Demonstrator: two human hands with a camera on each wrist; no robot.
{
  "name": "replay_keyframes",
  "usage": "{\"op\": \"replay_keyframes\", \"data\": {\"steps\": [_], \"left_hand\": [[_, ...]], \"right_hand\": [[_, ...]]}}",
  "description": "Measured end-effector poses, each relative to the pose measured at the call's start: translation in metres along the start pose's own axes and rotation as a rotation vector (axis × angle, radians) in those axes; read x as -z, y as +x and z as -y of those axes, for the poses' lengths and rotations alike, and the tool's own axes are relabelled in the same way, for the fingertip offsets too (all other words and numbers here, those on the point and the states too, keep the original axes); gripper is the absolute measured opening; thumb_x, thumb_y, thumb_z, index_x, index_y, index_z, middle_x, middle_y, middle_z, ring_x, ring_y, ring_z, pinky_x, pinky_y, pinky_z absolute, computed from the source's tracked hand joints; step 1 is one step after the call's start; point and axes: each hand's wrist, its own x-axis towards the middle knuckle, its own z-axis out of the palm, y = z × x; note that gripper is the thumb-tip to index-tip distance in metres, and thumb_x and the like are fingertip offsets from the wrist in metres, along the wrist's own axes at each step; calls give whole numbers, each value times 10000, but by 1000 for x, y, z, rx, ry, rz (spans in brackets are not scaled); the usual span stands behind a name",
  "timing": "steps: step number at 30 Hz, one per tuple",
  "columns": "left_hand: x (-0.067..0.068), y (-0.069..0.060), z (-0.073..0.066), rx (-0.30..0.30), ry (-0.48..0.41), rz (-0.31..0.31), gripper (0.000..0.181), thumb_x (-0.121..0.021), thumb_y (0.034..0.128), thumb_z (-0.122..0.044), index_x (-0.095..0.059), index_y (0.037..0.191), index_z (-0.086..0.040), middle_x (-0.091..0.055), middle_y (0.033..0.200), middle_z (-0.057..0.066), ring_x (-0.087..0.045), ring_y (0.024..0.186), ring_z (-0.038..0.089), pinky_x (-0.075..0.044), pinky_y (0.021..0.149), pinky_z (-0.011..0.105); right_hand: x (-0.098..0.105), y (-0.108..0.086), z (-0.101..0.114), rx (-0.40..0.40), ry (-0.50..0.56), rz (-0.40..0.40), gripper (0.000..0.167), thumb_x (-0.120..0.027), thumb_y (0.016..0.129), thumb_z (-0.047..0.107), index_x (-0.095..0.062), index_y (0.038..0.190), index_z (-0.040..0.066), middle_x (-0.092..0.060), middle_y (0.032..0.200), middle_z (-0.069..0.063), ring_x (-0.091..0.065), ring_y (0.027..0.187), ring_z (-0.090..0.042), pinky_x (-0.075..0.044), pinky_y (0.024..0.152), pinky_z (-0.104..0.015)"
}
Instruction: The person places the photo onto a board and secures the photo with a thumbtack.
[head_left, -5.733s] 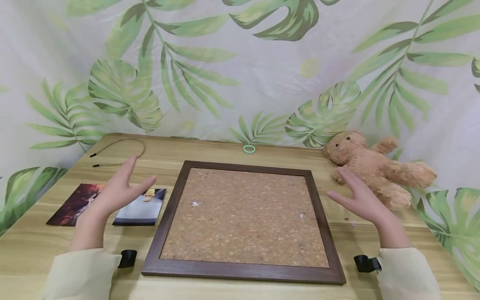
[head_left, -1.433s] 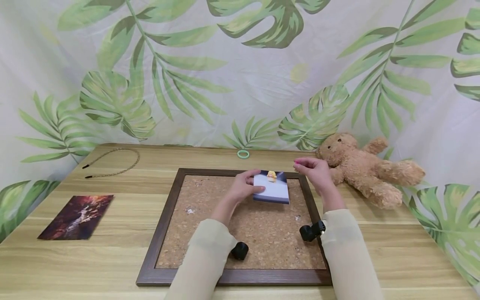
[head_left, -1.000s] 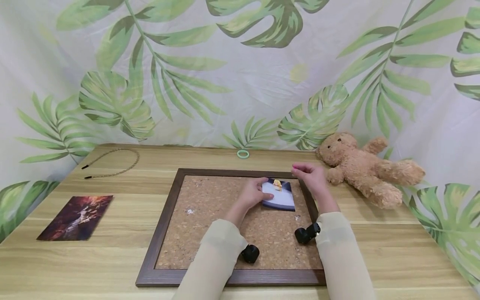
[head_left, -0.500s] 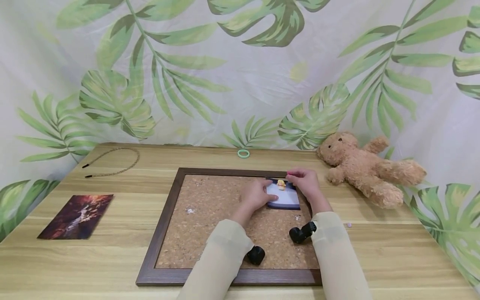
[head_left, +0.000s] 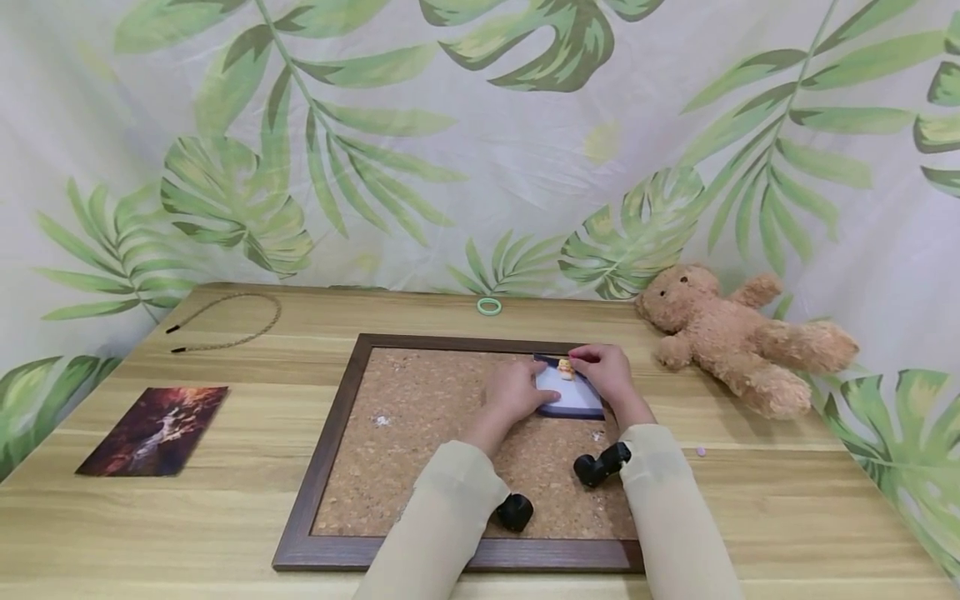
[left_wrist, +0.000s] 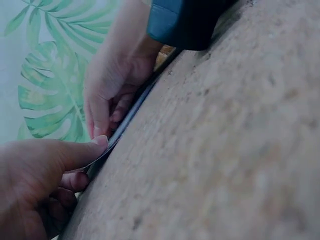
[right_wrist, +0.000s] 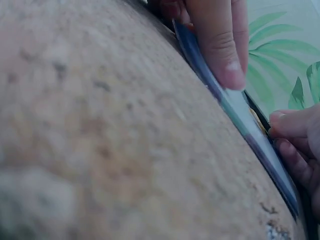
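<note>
A framed cork board lies flat on the table. My left hand holds the left edge of a small photo card with a yellow figure, its thumb on the face. The card lies against the cork at the upper right. My right hand pinches a small pink pushpin, mostly hidden by the fingers, at the card's top edge. In the right wrist view, the card bows slightly off the cork, with the left thumb pressing it.
A dark red picture lies left of the board. Behind are a braided cord and a green ring. A teddy bear lies at the back right, and a small lilac piece sits right of the board.
The left hand has brought the card from the table onto the board's upper right. The right hand, with the pink pushpin, has moved left and down to the card's top edge.
</note>
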Motion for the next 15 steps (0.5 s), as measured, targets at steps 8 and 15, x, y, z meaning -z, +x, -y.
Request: {"op": "replay_keyframes", "data": {"steps": [8,15], "left_hand": [[0,-8,-2,-64,124,-57,541,-616,728,-494,-587,1139,-144,-548,1071,49,-498,943,208,-387,734,342],[-5,-9,1,-72,216,32,559,-422,829,-541,-450,1279,-211,-318,1345,70,-205,1239,264,-187,923,474]], "right_hand": [[-1,1,-3,-18,-29,6,150,-621,793,90,-673,907,9,-630,854,-114,-555,801,-228,-417,688,-334],[-3,2,-1,15,-70,2,150,-635,782,108,-682,891,16,-631,816,-98,-552,751,-219,-414,646,-321]]}}
